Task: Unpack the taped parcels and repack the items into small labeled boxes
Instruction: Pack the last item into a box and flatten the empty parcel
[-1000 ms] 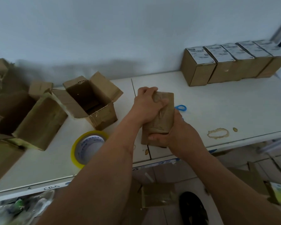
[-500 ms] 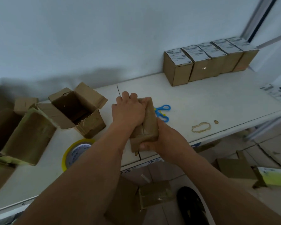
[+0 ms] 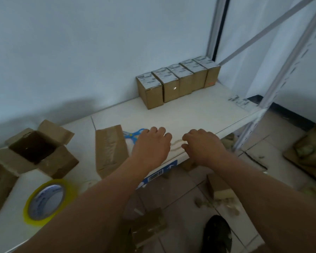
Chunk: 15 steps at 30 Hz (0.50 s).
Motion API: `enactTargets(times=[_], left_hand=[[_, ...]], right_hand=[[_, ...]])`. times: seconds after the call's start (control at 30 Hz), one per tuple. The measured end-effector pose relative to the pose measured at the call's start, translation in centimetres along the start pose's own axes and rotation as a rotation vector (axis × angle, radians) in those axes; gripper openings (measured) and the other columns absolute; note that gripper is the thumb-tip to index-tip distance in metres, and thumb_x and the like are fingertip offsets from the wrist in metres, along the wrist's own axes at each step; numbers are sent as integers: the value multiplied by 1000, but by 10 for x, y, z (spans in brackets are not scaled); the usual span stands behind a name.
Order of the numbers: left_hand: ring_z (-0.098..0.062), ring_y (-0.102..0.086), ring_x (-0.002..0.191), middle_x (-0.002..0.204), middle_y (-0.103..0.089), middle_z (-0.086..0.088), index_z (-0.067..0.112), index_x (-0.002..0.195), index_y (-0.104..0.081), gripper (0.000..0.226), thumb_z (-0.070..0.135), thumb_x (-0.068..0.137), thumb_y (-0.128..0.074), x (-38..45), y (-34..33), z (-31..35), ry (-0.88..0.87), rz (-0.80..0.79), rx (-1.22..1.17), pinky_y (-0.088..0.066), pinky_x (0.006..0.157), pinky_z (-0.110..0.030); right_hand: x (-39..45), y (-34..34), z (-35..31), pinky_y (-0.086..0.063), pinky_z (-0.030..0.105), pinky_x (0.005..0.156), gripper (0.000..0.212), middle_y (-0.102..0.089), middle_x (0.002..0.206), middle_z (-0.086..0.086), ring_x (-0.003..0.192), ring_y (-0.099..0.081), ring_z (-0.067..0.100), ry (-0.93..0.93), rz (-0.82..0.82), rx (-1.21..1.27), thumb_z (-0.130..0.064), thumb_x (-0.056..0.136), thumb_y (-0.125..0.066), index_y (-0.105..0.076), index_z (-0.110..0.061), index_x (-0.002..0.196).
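Left hand (image 3: 151,145) and right hand (image 3: 202,145) hovered side by side over tabletop (image 3: 199,110) front edge, fingers loosely curled, holding nothing. Taped parcel (image 3: 110,149) lay flat on tabletop just left of left hand, apart from both hands. Blue scissors (image 3: 134,136) partly hidden behind left hand. Open cardboard box (image 3: 38,150) further left; yellow tape roll (image 3: 47,201) near front. Row of five small labeled boxes (image 3: 177,81) against wall.

white shelf top (image 3: 199,110) | round yellow tape roll (image 3: 47,201) at 8 o'clock, lying flat | blue plastic scissors (image 3: 133,135) near the middle | black shoe (image 3: 217,234) at 5 o'clock on the tiled floor (image 3: 186,196) | pale blue wall (image 3: 98,52) at 12 o'clock
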<state>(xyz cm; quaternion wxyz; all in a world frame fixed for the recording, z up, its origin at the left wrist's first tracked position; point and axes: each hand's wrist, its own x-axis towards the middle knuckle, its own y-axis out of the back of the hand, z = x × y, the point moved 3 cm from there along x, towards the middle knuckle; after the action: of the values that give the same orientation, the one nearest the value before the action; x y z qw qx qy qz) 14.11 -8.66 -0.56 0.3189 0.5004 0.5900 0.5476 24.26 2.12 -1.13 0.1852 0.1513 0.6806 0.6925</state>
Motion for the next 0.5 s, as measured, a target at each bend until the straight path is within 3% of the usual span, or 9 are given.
enactTargets(times=[0.37, 0.5], left_hand=[[-20, -59, 98, 115, -62, -3, 17, 127, -59, 34, 34, 104, -40, 181, -34, 105, -201, 73, 40, -47, 85, -33], [-21, -57, 96, 113, -60, -4, 16, 123, -58, 34, 35, 104, -39, 237, -53, 130, -233, 75, 37, -39, 76, -32]], right_hand=[[66, -29, 194, -47, 39, 90, 37, -58, 126, 4, 113, -56, 24, -238, 53, 39, -38, 103, -38, -54, -20, 130], [95, -43, 260, -48, 43, 93, 38, -56, 132, 6, 118, -55, 26, -357, 100, 124, -38, 102, -39, -53, -20, 132]])
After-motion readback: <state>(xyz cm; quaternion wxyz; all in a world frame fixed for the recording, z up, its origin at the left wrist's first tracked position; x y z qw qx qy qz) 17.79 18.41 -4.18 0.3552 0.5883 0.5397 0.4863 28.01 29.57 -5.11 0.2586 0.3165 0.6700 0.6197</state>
